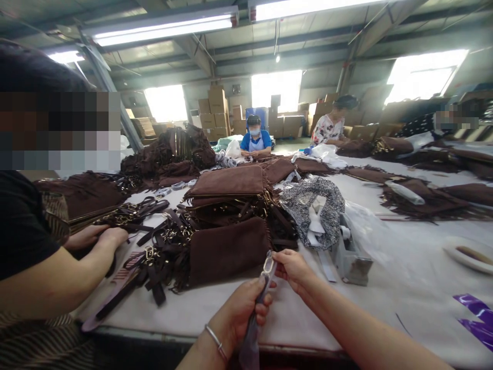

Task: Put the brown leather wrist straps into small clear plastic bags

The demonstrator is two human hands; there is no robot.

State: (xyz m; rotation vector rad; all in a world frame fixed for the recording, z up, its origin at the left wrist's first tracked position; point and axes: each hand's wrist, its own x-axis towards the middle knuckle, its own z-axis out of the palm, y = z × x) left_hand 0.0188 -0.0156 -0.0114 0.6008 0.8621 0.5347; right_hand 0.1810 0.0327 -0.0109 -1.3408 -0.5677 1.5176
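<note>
My left hand [250, 303] is closed around a dark strap [252, 326] that hangs down toward the table's front edge and looks wrapped in a clear plastic sleeve [249, 354]. From the top of that fist a pale gold metal clasp [268, 264] sticks up. Thumb and fingers of my right hand [290, 267] pinch the upper end of the sleeve beside the clasp. Just beyond both hands lies a dark brown fringed pouch [231, 252], with a stack of similar pouches [231, 182] behind it.
Brown straps with gold hardware [154, 252] lie left of the pouch, near a co-worker's hands [103, 239]. To the right are a grey knitted piece [316, 205], a tape dispenser [352, 262], a tape roll [470, 254] and purple plastic [477, 313]. Other people sit across the table.
</note>
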